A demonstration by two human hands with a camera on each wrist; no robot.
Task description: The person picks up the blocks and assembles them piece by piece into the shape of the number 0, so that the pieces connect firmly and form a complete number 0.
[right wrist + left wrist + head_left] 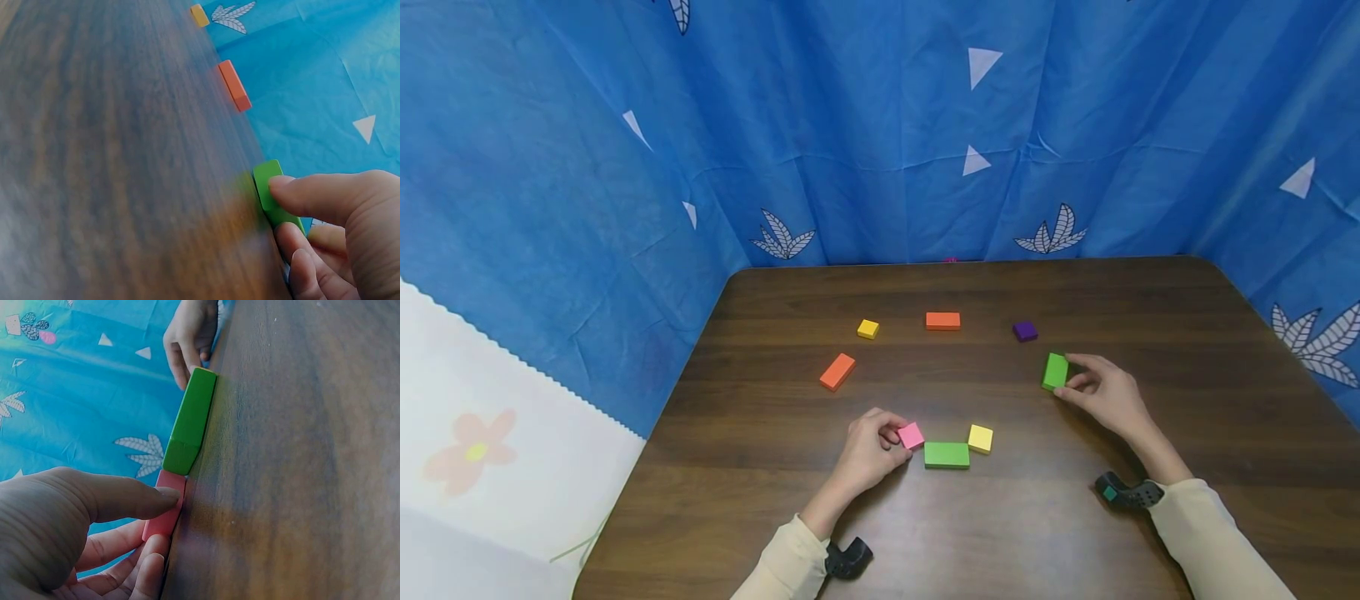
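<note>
My left hand [870, 450] pinches a pink square block [911, 436] between thumb and fingers. In the left wrist view the pink block [167, 506] touches the end of a green rectangular block [190, 419]. That green block [947, 455] lies flat on the table, and a pale yellow square block [981, 439] meets its right end at a slant. Over to the right, my right hand [1108, 394] holds another green block [1055, 372] by thumb and fingers, and the right wrist view shows this green block [267, 187] on the tabletop.
Farther back stand an orange block [942, 322], a small purple block [1026, 332] and a small yellow block [868, 329]. A second orange block [838, 372] lies slanted at the left. The brown wooden table [760, 492] ends at a blue curtain [865, 125].
</note>
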